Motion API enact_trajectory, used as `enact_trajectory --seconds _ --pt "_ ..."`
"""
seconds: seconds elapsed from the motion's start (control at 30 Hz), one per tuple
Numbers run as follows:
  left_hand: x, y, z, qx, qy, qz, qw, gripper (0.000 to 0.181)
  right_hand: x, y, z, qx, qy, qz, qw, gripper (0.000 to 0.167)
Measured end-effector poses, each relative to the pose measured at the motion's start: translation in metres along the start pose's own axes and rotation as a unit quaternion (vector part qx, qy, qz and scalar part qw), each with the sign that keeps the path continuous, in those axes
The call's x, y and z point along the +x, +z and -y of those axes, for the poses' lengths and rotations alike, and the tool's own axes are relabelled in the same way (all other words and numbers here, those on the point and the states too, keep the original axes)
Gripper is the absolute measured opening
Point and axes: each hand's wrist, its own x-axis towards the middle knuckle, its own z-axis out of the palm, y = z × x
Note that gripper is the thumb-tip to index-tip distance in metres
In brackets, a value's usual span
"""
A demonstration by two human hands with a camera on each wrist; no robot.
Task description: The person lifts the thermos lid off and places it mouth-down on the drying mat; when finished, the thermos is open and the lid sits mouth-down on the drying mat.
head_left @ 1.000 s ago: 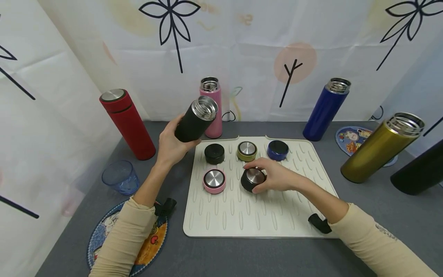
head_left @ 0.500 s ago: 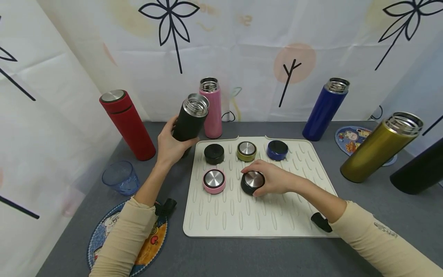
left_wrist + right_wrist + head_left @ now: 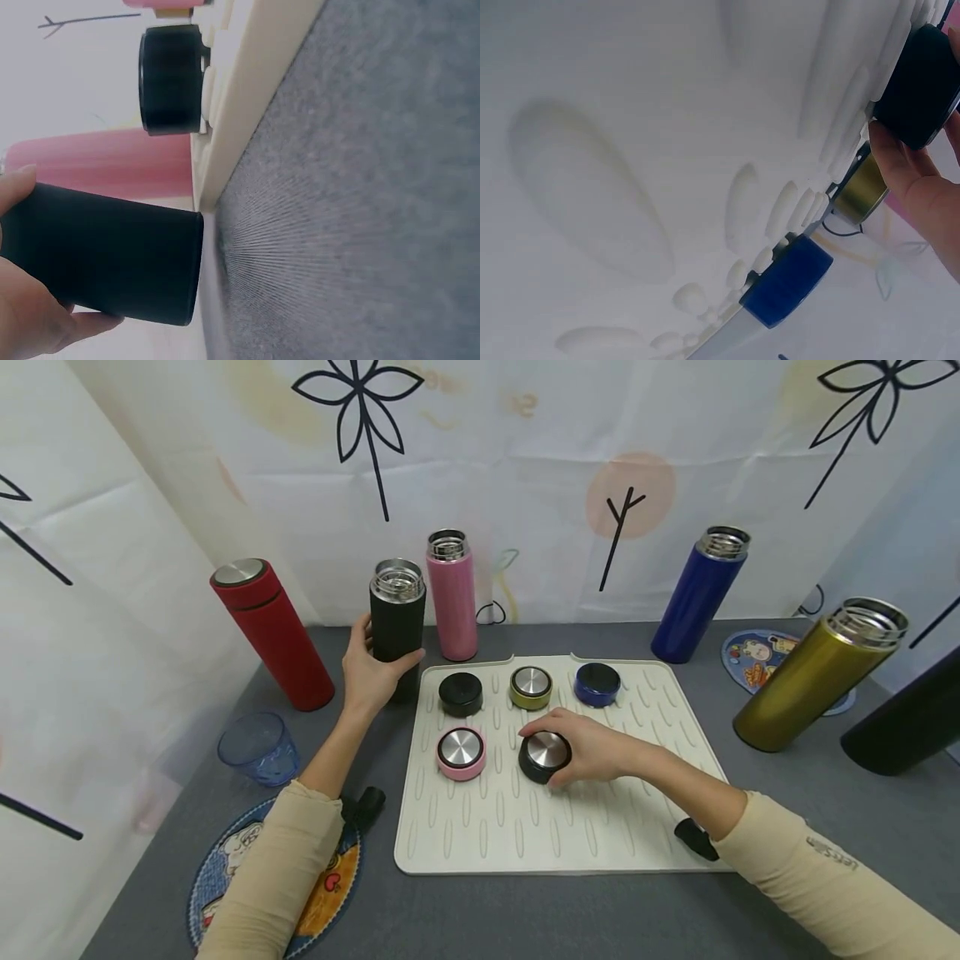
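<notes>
My left hand (image 3: 373, 675) grips a lidless black thermos bottle (image 3: 397, 618), upright, its steel mouth uppermost, left of the white mat (image 3: 480, 827). In the left wrist view the bottle's base (image 3: 191, 270) is close to the grey table; whether they touch I cannot tell. With fingers and thumb, my right hand (image 3: 596, 749) pinches a black lid with a silver top (image 3: 545, 755) on the mat. Around it on the mat are a pink lid (image 3: 461, 753), a plain black lid (image 3: 461, 694), a gold lid (image 3: 531, 687) and a blue lid (image 3: 597, 684).
A lidless pink bottle (image 3: 453, 597) stands behind the black one. Left are a capped red bottle (image 3: 273, 635), a blue glass (image 3: 260, 749) and a round patterned placemat (image 3: 202, 860). Right are blue (image 3: 697, 597), gold (image 3: 817, 677) and black (image 3: 911, 718) bottles by a patterned coaster (image 3: 753, 652).
My left hand has brought the black bottle leftward and turned it from tilted to upright. My right hand has stayed at the silver-topped lid, which now sits level on the mat.
</notes>
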Motion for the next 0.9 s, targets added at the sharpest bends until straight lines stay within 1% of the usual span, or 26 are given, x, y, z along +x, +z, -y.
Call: enact_trajectory --seconds 0.13,0.27,0.37,0.43,0.6,0.77,0.9 --pt "0.008 0.004 0.004 -0.012 -0.023 -0.010 0.9996 0.084 0.000 -0.001 -0.001 0.000 -0.004 0.003 1.0000 0.069" --pt "0.014 0.006 0.006 -0.019 -0.049 -0.016 0.9985 0.086 -0.001 -0.001 -0.001 0.002 -0.012 0.002 0.9999 0.068" --pt "0.019 0.008 0.007 -0.018 -0.055 -0.020 0.9981 0.086 -0.001 -0.001 -0.001 -0.001 -0.020 -0.002 0.9998 0.067" --pt "0.023 0.009 0.010 -0.019 -0.053 -0.026 0.9981 0.085 -0.001 -0.001 -0.001 -0.004 -0.021 -0.002 0.9998 0.067" --pt "0.030 0.010 0.015 -0.023 -0.051 -0.047 0.9973 0.085 -0.001 -0.001 0.000 -0.008 -0.010 0.004 0.9999 0.069" --pt "0.035 0.009 0.015 -0.023 -0.071 -0.056 0.9957 0.084 -0.001 -0.001 0.002 -0.009 -0.007 0.003 0.9999 0.069" --pt "0.039 0.010 0.017 -0.027 -0.088 -0.062 0.9939 0.087 -0.002 -0.002 0.003 -0.007 -0.006 0.001 1.0000 0.069"
